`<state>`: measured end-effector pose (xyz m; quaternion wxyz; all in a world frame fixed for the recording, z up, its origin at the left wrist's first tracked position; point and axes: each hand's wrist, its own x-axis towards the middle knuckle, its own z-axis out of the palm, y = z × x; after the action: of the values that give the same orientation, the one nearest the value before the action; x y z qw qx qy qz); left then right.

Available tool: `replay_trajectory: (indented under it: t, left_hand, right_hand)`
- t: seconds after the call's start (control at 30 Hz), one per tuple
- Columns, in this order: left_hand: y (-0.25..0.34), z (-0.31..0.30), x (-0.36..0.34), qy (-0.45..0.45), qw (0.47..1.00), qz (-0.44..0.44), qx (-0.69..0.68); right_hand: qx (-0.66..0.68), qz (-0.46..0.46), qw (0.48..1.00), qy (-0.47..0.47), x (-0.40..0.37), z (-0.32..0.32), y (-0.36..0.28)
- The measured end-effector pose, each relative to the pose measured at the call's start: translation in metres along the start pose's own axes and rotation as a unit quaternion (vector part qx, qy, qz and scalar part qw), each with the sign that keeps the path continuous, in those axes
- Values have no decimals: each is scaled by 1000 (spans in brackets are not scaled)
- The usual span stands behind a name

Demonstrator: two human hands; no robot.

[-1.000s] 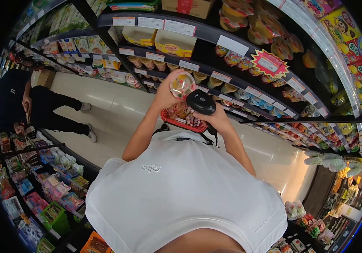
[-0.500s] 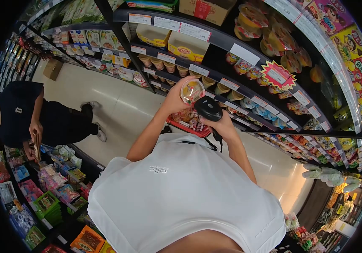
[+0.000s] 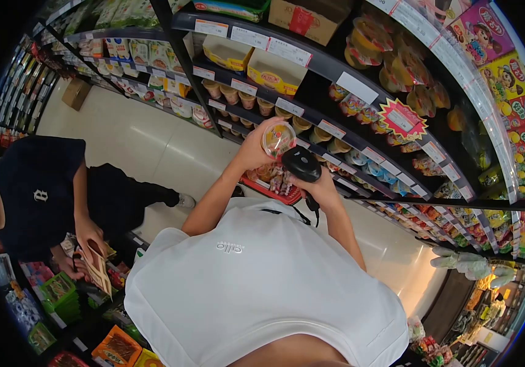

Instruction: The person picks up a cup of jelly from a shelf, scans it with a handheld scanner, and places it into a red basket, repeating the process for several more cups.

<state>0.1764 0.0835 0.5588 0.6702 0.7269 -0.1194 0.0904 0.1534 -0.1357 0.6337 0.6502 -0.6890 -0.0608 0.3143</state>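
Held in my left hand (image 3: 254,147) is a round clear-lidded cup (image 3: 279,139) with yellow and red contents, its lid facing up. My right hand (image 3: 323,188) is wrapped round a black handheld scanner (image 3: 301,163) with a cable hanging from it. The scanner's head is right beside the cup; whether they touch cannot be made out. Below both hands is a red basket (image 3: 287,197) with small wrapped goods in it, partly hidden by my hands and the white shirt.
Curved shelves (image 3: 330,59) of packaged food run across the front and right. On the left, a person in dark clothes (image 3: 42,183) holds a tan item (image 3: 96,266) over a low display of packets. A cardboard box (image 3: 76,93) stands on the floor at the far left.
The person in dark clothes has moved nearer, toward the right and down the view. My hands keep the cup and scanner close together, with the cup slightly lower in view.
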Motion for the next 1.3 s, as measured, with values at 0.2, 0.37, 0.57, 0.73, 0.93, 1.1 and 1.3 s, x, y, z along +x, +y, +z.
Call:
replay_trajectory:
  t: [0.2,0.37,0.57,0.73,0.93,1.1,1.3]
  left_hand:
    - [2,0,0,-3,1000,7,3]
    - [-3,5,4,-5,1000,-8,0]
    - [-3,5,5,-42,999,-3,17]
    - [-5,5,8,-53,998,-12,11]
    - [-4,7,12,-45,999,-2,20]
    - [-16,1,12,-69,997,-5,-21]
    - [-18,-6,13,-42,998,-7,-39]
  right_hand:
    - [8,4,1000,7,-1,0,3]
    - [15,-8,999,37,-3,1,4]
    - [31,-30,995,92,-6,-3,7]
    - [16,-26,995,94,-7,-3,9]
    - [17,-40,996,82,0,-4,17]
    - [3,-69,993,91,9,-3,24]
    - [6,-48,996,78,16,0,22]
